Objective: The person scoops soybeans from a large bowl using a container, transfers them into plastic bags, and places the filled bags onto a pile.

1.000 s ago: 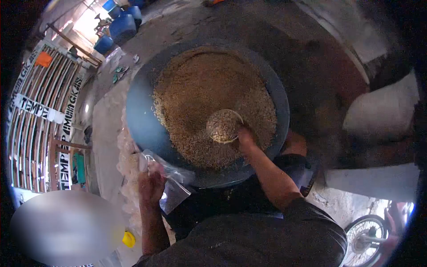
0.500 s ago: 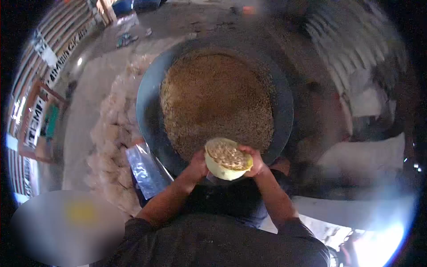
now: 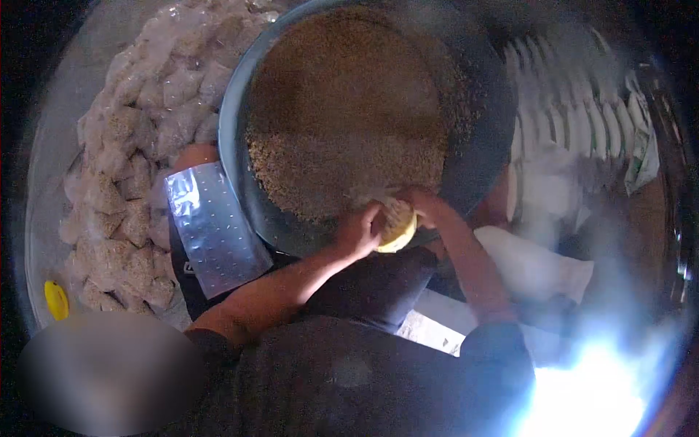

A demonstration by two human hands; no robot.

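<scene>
A small pale-yellow bowl (image 3: 397, 239) is held tilted between my two hands, low over the near edge of a large round basin (image 3: 234, 109). My left hand (image 3: 359, 231) grips the bowl's left side. My right hand (image 3: 422, 209) holds it from the right, its fingers partly hidden. Light-brown grains or beans show inside the bowl. A pale blur lies just beyond the bowl's far rim, and I cannot make out what it is. The basin holds a broad heap of the same brownish grains (image 3: 342, 109).
Clear plastic bags with small holes (image 3: 215, 229) lie over my left thigh. To the left are many filled clear bags (image 3: 138, 175) in a pile, with a yellow object (image 3: 56, 300) near them. White-and-green packs (image 3: 582, 124) stand in a row at right, beside a white sack (image 3: 535, 262).
The bowl has gone from nearly level to tilted, and both hands have turned with it. My view has dipped, showing more of the filled bags and the row of packs.
</scene>
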